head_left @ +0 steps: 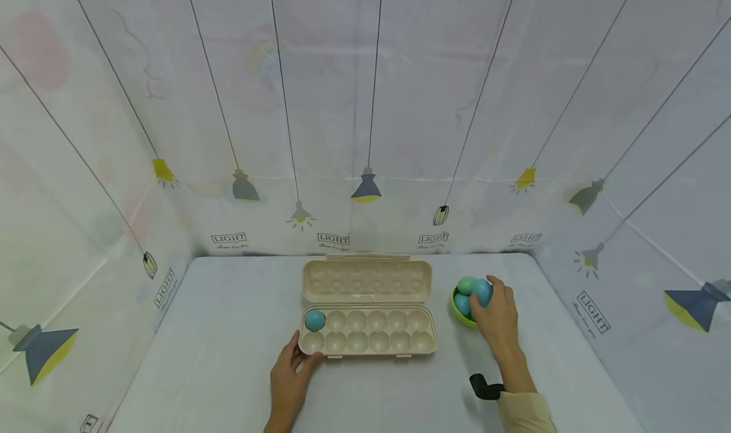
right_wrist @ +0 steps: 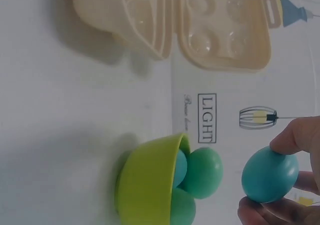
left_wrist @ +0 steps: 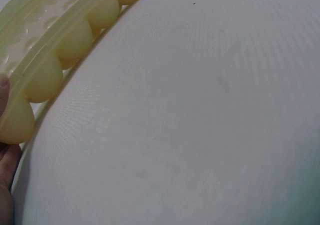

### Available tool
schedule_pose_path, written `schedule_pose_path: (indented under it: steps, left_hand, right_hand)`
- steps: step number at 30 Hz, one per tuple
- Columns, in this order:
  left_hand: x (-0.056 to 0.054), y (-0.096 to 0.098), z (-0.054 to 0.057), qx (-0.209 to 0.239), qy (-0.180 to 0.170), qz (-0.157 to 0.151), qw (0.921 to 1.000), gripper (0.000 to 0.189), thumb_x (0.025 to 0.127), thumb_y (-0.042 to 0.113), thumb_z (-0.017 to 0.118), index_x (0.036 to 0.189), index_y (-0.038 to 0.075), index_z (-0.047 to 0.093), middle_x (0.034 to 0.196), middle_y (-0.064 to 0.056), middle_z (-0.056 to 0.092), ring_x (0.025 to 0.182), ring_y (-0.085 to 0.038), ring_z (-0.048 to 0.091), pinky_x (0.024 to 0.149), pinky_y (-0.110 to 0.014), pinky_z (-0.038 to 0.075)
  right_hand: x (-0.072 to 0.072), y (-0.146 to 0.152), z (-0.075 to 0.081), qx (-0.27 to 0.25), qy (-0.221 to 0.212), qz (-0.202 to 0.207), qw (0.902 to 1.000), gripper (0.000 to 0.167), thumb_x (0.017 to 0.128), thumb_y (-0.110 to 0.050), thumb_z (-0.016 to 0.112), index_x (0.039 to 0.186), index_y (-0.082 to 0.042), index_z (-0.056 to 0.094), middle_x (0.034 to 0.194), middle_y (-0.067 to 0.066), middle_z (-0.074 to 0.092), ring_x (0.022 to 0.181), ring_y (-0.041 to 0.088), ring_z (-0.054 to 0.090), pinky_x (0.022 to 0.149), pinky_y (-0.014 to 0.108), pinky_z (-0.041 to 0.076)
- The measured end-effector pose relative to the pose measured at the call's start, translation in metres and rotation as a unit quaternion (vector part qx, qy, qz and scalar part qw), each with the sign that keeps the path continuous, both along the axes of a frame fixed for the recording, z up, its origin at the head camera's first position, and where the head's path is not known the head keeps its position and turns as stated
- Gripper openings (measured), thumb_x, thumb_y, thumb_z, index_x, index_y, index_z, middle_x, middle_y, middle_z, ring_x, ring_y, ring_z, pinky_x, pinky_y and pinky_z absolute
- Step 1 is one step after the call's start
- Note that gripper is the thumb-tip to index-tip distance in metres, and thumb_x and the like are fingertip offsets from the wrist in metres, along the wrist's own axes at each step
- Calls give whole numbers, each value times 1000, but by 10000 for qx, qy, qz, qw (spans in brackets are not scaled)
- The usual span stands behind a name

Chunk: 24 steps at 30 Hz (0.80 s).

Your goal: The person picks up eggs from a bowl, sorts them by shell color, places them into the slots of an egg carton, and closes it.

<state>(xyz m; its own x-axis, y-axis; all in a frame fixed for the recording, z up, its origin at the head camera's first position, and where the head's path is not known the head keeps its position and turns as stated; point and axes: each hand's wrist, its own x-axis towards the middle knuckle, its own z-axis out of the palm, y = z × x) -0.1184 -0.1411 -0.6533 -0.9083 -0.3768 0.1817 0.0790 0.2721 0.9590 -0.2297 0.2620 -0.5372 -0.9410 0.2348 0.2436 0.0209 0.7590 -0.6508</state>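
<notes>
My right hand [head_left: 498,315] pinches a blue egg [right_wrist: 270,175] between thumb and fingers, raised above a lime-green bowl [right_wrist: 145,185]. In the bowl lie more eggs, among them a green egg [right_wrist: 204,172] and a blue egg [head_left: 462,304]. My left hand [head_left: 290,377] grips the near left corner of a beige egg carton [head_left: 368,353], as the left wrist view also shows at its edge. The carton's lid [head_left: 367,280] is laid back, away from me. One blue egg [head_left: 315,320] sits in the back-row cup at the far left; the other cups hold nothing.
Carton and bowl stand on a white table [head_left: 228,331], the bowl to the right of the carton. Behind and beside the table hangs a pale curtain [head_left: 320,134] printed with lamps. A black strap piece [head_left: 485,387] sticks out from my right wrist.
</notes>
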Motion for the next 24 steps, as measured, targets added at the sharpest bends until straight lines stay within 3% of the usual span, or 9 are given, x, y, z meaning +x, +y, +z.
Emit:
schedule_pose_path:
  steps: [5,14,21,24]
  left_hand:
    - [0,0,-1,-5,162,-3,9999,78,81,24,84,145,-3,48,135,-24,60,117,-37,66,98,-28,56]
    - [-2,0,-2,158,275,-25,9995,79,79,22,86,144,-4,49,137,-23,59,119,-34,65,96,-11,53]
    - [-1,2,-1,72,246,40,9997,75,80,15,85,143,-4,49,137,-25,58,119,-36,65,99,-26,56]
    - [1,5,7,72,165,97,9998,74,80,9,84,143,-6,48,136,-27,58,119,-38,64,100,-33,55]
  right_hand:
    - [2,-23,7,-109,24,113,9999,60,94,-19,61,148,-2,41,132,29,46,114,47,55,97,62,51]
    - [9,-73,14,-115,322,725,9968,58,90,-20,67,141,0,48,129,24,47,107,38,58,91,52,57]
    - [16,-113,11,-276,644,1406,9876,52,87,-14,71,134,2,53,125,20,50,102,32,62,86,46,60]
    - [17,-132,6,-438,597,1687,9829,50,85,-10,73,131,0,53,124,17,50,104,30,62,88,44,60]
